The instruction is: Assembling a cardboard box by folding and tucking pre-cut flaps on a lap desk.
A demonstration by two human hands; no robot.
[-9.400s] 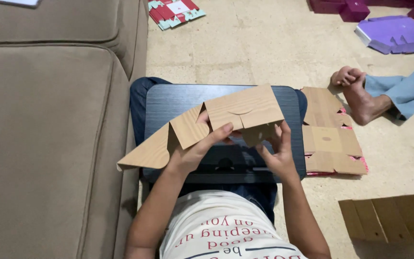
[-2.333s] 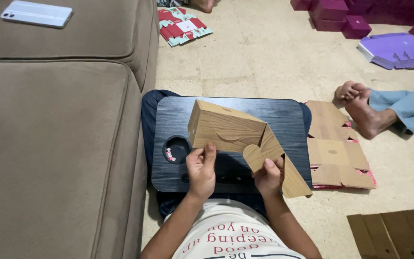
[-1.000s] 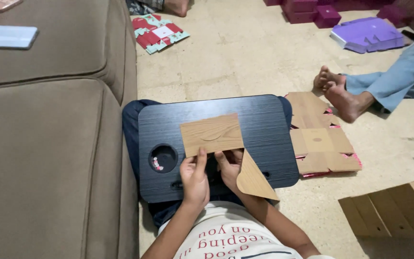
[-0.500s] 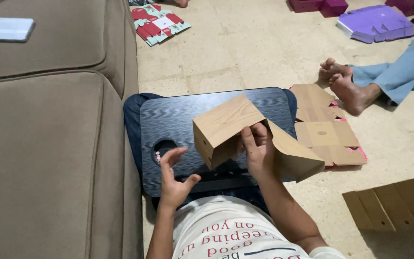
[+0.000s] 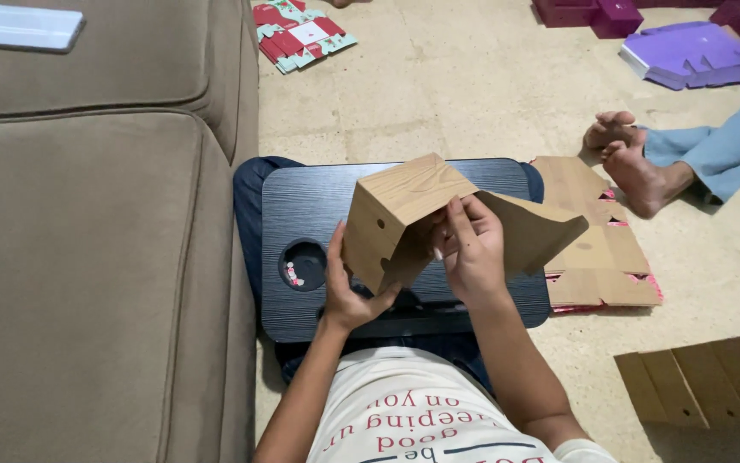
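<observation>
The wood-look cardboard box (image 5: pixel 404 214) is half folded and is held up in the air, just above the black lap bench (image 5: pixel 318 197), so both hands can get at it from below and from the side. The left hand (image 5: pixel 348 287) is under the box's near bottom corner, with its fingers curled up around the edge, so it holds the box's weight and keeps it tilted. The right hand (image 5: pixel 470 249) is pressed against the open side of the box, with its fingers bent in and gripping the card there, maybe to push a panel in. A loose flap (image 5: pixel 533 231) of the same box sticks out past the right hand, not tucked in. The lap bench sits across the person's legs below both hands, and it has a round cup hole (image 5: pixel 303 263) just left of the left hand. To the right of the right hand, flat box sheets (image 5: pixel 601 257) lie in a pile on the floor, close enough to reach. Past them are another person's bare feet (image 5: pixel 631 159). Far beyond the hands lie a purple box (image 5: pixel 687 56) and a red and green flat sheet (image 5: pixel 301 33). Left of the left hand is a brown sofa (image 5: pixel 87 257) with a phone (image 5: pixel 18 26) on it.
</observation>
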